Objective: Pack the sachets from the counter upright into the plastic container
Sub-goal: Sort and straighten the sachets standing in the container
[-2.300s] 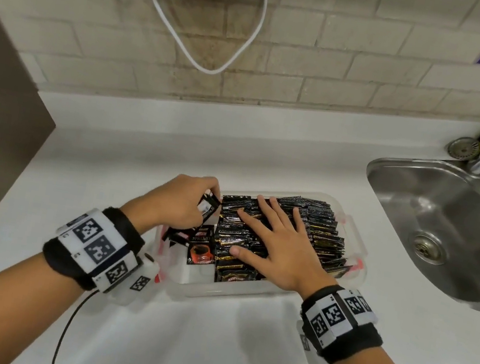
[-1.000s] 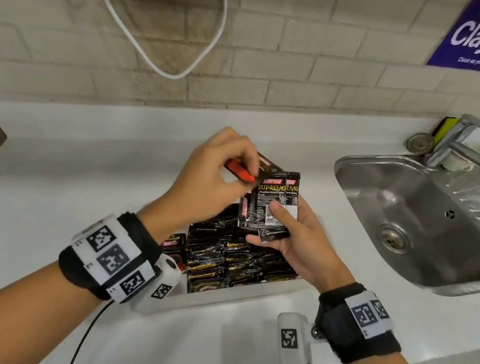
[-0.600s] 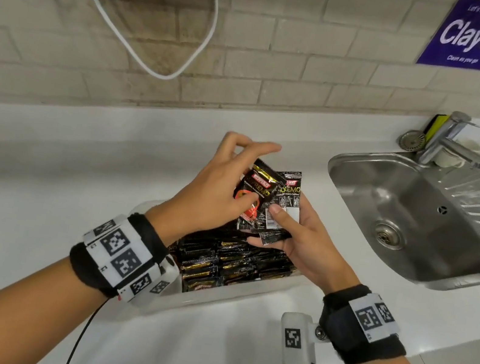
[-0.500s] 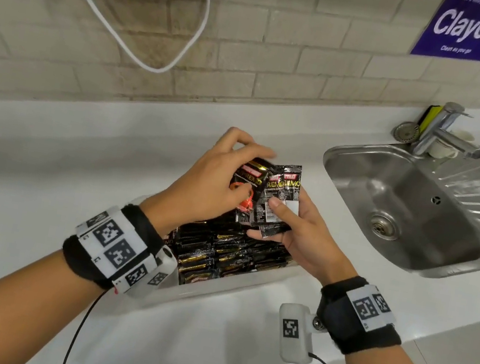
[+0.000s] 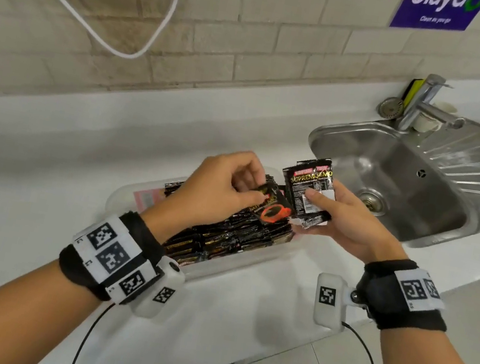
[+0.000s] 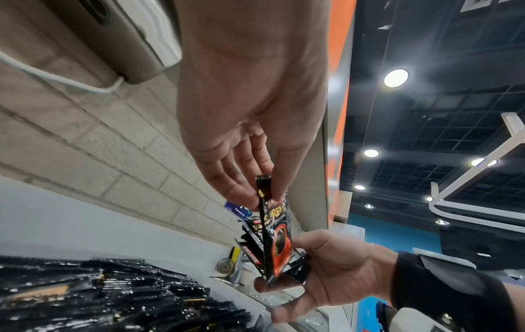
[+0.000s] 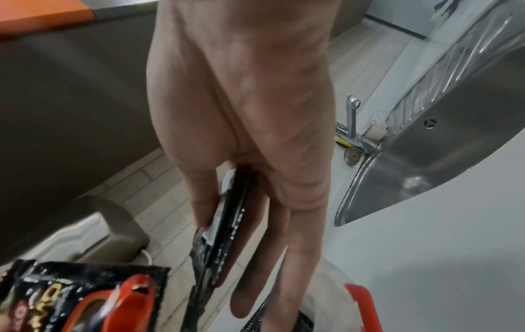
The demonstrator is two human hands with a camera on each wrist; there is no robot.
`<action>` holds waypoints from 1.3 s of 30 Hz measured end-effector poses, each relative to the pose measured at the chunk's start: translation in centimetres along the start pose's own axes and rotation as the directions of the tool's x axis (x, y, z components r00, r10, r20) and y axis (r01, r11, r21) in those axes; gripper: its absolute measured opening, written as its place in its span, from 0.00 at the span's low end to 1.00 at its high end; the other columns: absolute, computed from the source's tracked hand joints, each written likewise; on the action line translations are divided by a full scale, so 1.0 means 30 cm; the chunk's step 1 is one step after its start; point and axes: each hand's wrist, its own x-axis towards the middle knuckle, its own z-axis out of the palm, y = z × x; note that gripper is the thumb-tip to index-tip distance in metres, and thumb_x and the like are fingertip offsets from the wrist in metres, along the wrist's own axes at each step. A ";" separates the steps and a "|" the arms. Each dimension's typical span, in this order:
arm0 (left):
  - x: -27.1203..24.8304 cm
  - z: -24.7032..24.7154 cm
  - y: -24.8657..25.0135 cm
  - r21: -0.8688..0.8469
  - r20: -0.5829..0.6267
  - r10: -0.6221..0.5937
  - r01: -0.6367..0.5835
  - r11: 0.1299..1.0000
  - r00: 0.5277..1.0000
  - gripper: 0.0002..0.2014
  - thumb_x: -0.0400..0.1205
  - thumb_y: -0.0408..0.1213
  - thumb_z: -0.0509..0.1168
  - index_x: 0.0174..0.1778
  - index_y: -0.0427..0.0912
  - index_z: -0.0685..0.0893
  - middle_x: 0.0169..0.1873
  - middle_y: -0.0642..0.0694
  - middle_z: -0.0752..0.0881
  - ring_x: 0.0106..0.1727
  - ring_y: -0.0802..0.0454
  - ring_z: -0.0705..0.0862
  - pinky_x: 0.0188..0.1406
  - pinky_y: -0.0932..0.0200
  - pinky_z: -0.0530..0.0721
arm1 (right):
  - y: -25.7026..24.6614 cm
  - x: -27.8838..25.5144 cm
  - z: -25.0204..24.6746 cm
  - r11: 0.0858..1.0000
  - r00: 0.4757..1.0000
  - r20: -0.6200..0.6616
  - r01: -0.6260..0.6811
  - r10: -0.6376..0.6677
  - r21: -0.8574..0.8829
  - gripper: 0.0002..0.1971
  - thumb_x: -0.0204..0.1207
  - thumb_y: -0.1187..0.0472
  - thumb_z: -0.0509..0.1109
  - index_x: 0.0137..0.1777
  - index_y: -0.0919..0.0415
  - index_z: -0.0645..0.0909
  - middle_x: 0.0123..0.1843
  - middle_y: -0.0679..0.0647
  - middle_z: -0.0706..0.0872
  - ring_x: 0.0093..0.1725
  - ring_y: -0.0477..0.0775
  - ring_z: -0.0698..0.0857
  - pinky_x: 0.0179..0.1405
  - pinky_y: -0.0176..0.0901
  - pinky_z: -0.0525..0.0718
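Note:
A clear plastic container (image 5: 120, 197) on the white counter holds several black sachets (image 5: 222, 239) packed upright. Above its far end my left hand (image 5: 250, 188) pinches one black sachet with a red cup print (image 5: 272, 211). In the left wrist view that sachet (image 6: 277, 240) hangs from my thumb and fingertips (image 6: 241, 195). Just to its right, my right hand (image 5: 323, 209) holds a small stack of sachets (image 5: 309, 191), thumb across the front. In the right wrist view the stack (image 7: 224, 215) shows edge-on between thumb and fingers, with the left hand's sachet (image 7: 93, 298) at lower left.
A steel sink (image 5: 407, 192) with a tap (image 5: 429, 103) lies at the right of the counter (image 5: 40, 178). A white cable (image 5: 98, 35) loops on the brick wall. The counter's front edge is near my wrists. A red clip (image 7: 366, 305) of the container shows.
My left hand has drawn one sachet off the stack and moved it down and left toward the container. The right hand keeps the stack at about the same place.

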 end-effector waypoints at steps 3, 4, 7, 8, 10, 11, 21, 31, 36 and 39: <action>0.011 0.046 0.014 0.040 0.086 -0.004 0.001 0.999 0.996 0.13 0.76 0.35 0.79 0.40 0.56 0.82 0.36 0.56 0.86 0.39 0.54 0.86 0.40 0.61 0.84 | 0.001 0.000 0.009 0.999 0.999 -0.009 -0.036 0.036 0.023 0.18 0.85 0.63 0.68 0.73 0.57 0.76 0.65 0.62 0.89 0.62 0.70 0.88 0.56 0.77 0.86; 0.014 0.060 0.011 0.057 0.104 -0.007 0.001 0.998 0.995 0.13 0.76 0.35 0.79 0.39 0.56 0.82 0.36 0.56 0.86 0.38 0.57 0.86 0.39 0.65 0.83 | 0.001 0.001 0.011 0.999 0.999 -0.023 -0.039 0.040 0.031 0.17 0.85 0.63 0.67 0.73 0.58 0.76 0.64 0.63 0.89 0.61 0.69 0.89 0.58 0.79 0.84; 0.012 0.106 -0.001 0.095 0.155 -0.011 -0.004 0.995 0.988 0.13 0.76 0.32 0.78 0.40 0.53 0.82 0.36 0.56 0.85 0.36 0.64 0.83 0.36 0.75 0.78 | -0.004 0.009 0.008 0.998 0.997 -0.056 -0.044 0.047 0.050 0.17 0.85 0.65 0.67 0.73 0.60 0.76 0.61 0.62 0.90 0.58 0.65 0.90 0.61 0.81 0.82; 0.011 0.123 -0.005 0.115 0.170 -0.007 -0.013 0.993 0.985 0.13 0.76 0.31 0.78 0.41 0.52 0.82 0.36 0.55 0.85 0.36 0.64 0.82 0.36 0.74 0.78 | -0.006 0.011 0.008 0.998 0.997 -0.059 -0.045 0.048 0.049 0.17 0.86 0.65 0.66 0.73 0.61 0.76 0.59 0.61 0.90 0.56 0.63 0.90 0.62 0.81 0.81; 0.008 0.153 -0.010 0.169 0.186 0.004 -0.036 0.985 0.983 0.11 0.77 0.30 0.75 0.43 0.49 0.81 0.36 0.55 0.85 0.37 0.62 0.82 0.37 0.72 0.78 | -0.010 0.014 0.009 0.998 0.997 -0.062 -0.043 0.045 0.047 0.17 0.86 0.65 0.66 0.73 0.62 0.76 0.56 0.60 0.90 0.53 0.63 0.90 0.62 0.84 0.79; 0.008 0.168 -0.010 0.199 0.186 0.011 -0.049 0.979 0.982 0.11 0.78 0.29 0.74 0.43 0.49 0.81 0.36 0.55 0.84 0.37 0.60 0.82 0.38 0.68 0.80 | -0.011 0.015 0.009 0.998 0.997 -0.063 -0.039 0.042 0.045 0.17 0.86 0.65 0.66 0.73 0.63 0.75 0.55 0.60 0.90 0.52 0.63 0.90 0.62 0.86 0.77; 0.028 0.213 -0.007 0.298 0.254 -0.035 -0.044 0.954 0.966 0.04 0.81 0.36 0.74 0.50 0.46 0.90 0.38 0.56 0.89 0.41 0.63 0.87 0.48 0.63 0.84 | -0.007 0.023 -0.002 0.999 0.998 -0.058 -0.034 0.037 0.038 0.17 0.86 0.66 0.65 0.73 0.64 0.74 0.59 0.68 0.89 0.54 0.75 0.86 0.60 0.92 0.69; 0.034 0.289 -0.030 0.331 0.181 -0.085 0.021 0.943 0.980 0.05 0.78 0.28 0.74 0.43 0.43 0.92 0.33 0.54 0.86 0.36 0.60 0.84 0.48 0.54 0.87 | 0.012 0.029 0.005 0.996 0.999 -0.044 0.001 0.003 0.088 0.18 0.85 0.67 0.66 0.74 0.63 0.74 0.61 0.66 0.89 0.55 0.75 0.84 0.54 0.73 0.79; 0.031 0.276 -0.032 0.296 0.229 -0.088 0.017 0.955 0.970 0.08 0.81 0.27 0.71 0.49 0.40 0.94 0.54 0.51 0.92 0.48 0.62 0.89 0.48 0.77 0.80 | 0.018 0.024 0.012 0.991 0.999 -0.014 0.033 -0.032 0.133 0.20 0.85 0.69 0.65 0.75 0.63 0.73 0.63 0.64 0.89 0.51 0.68 0.90 0.36 0.62 0.85; 0.026 0.230 -0.023 0.215 0.169 -0.077 0.039 0.976 0.983 0.08 0.80 0.29 0.71 0.46 0.44 0.94 0.46 0.54 0.94 0.39 0.74 0.85 0.40 0.81 0.78 | 0.020 0.022 0.012 0.979 0.999 -0.013 0.052 -0.050 0.196 0.20 0.84 0.71 0.65 0.76 0.65 0.73 0.60 0.63 0.90 0.49 0.64 0.92 0.28 0.57 0.89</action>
